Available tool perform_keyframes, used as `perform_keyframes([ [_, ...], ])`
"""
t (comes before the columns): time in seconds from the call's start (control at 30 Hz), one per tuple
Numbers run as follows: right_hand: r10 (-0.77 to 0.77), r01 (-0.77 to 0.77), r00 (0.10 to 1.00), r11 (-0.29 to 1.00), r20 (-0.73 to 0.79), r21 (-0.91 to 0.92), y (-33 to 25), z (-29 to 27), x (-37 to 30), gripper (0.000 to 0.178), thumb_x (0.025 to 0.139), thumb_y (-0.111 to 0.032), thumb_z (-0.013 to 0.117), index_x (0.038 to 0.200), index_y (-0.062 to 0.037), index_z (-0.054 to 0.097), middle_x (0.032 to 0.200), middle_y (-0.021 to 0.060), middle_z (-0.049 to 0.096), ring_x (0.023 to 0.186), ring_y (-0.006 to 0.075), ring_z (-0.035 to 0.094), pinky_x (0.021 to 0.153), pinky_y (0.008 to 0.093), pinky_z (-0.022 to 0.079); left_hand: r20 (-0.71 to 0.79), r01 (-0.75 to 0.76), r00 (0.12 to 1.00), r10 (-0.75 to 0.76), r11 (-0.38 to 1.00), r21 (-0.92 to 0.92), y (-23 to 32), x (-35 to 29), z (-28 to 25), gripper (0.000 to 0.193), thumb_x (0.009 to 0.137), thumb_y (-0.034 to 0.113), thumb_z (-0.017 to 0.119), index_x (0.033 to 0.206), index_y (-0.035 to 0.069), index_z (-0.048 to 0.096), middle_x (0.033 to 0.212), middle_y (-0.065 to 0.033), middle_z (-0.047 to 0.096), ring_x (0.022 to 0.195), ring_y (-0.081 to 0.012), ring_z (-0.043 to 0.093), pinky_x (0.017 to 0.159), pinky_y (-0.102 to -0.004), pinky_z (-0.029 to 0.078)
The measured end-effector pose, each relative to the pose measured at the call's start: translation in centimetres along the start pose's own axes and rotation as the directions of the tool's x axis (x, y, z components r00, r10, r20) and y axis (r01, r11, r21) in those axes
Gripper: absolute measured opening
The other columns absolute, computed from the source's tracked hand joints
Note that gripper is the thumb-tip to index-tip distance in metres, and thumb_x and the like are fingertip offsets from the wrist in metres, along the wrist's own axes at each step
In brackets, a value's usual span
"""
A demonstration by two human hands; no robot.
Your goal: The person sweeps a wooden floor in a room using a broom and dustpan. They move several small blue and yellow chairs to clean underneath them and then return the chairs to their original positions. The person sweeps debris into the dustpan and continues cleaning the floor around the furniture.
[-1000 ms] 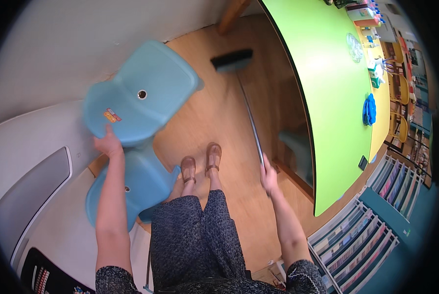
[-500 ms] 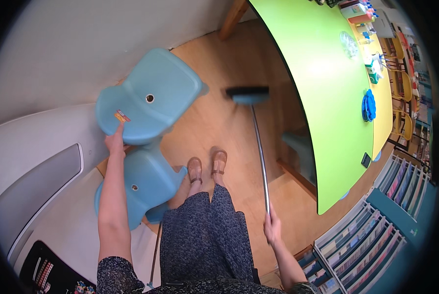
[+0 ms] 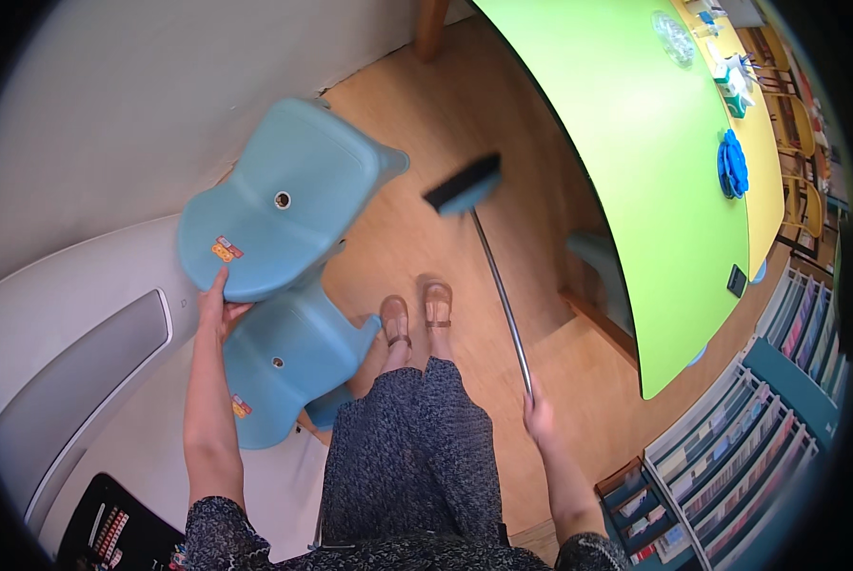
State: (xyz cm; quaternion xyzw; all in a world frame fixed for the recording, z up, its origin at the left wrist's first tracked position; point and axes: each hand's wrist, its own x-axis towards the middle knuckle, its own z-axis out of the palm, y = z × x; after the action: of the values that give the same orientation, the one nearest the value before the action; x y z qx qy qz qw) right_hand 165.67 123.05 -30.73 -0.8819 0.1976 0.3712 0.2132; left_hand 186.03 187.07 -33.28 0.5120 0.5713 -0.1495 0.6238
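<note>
My left hand point(image 3: 219, 306) is closed on the back edge of a light blue plastic chair point(image 3: 298, 162), its thumb beside a small orange and red sticker. The chair is tilted by the wall, close to a second blue chair point(image 3: 298, 328) nearer to me. At the right, my right hand point(image 3: 539, 415) is wrapped round the metal handle of a broom point(image 3: 504, 296). The broom's head, blue with dark bristles, is angled over the wooden floor beyond my shoes, slightly blurred. Whether the bristles touch the floor I cannot tell.
A green table point(image 3: 617, 124) stands at the right, bearing a blue plastic object point(image 3: 731, 165) and a phone point(image 3: 737, 280). Below it is a wooden leg point(image 3: 598, 326). A rack of booklets point(image 3: 722, 457) is at the lower right. A white wall point(image 3: 188, 86) bounds the left.
The broom head has swung round, its left end now lower and nearer to me. My left hand keeps hold of the chair. The view has shifted a little.
</note>
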Motion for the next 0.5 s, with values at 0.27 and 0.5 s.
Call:
perform_keyframes([
  [0.27, 0.285, -0.282, 0.958, 0.951, 0.004, -0.128, 9.9, -0.1, -24.3, 0.045, 0.09, -0.018, 0.05, 0.134, -0.0122, 0.045, 0.071, 0.0284, 0.059, 0.065, 0.0454, 0.059, 0.056, 0.0505, 0.045, 0.099, -0.009, 0.995, 0.014, 0.999, -0.052, -2.7, -0.2, 0.7, 0.061, 0.084, 0.029, 0.067, 0.128, -0.004, 0.039, 0.117, -0.0218, 0.055, 0.098, -0.0326, 0.063, 0.079, -0.0479, 0.056],
  [0.5, 0.318, -0.286, 0.944, 0.922, -0.092, 0.261, 2.9, -1.2, -24.3, 0.04, 0.091, -0.012, 0.048, 0.131, -0.0024, 0.049, 0.064, 0.0157, 0.051, 0.055, 0.0147, 0.048, 0.052, 0.0328, 0.041, -0.025, -0.158, 0.987, 0.158, 0.987, 0.005, -6.4, -5.9, 1.7, 0.056, 0.082, 0.026, 0.069, 0.126, 0.0, 0.044, 0.112, -0.0179, 0.059, 0.093, -0.0295, 0.064, 0.071, -0.0438, 0.056],
])
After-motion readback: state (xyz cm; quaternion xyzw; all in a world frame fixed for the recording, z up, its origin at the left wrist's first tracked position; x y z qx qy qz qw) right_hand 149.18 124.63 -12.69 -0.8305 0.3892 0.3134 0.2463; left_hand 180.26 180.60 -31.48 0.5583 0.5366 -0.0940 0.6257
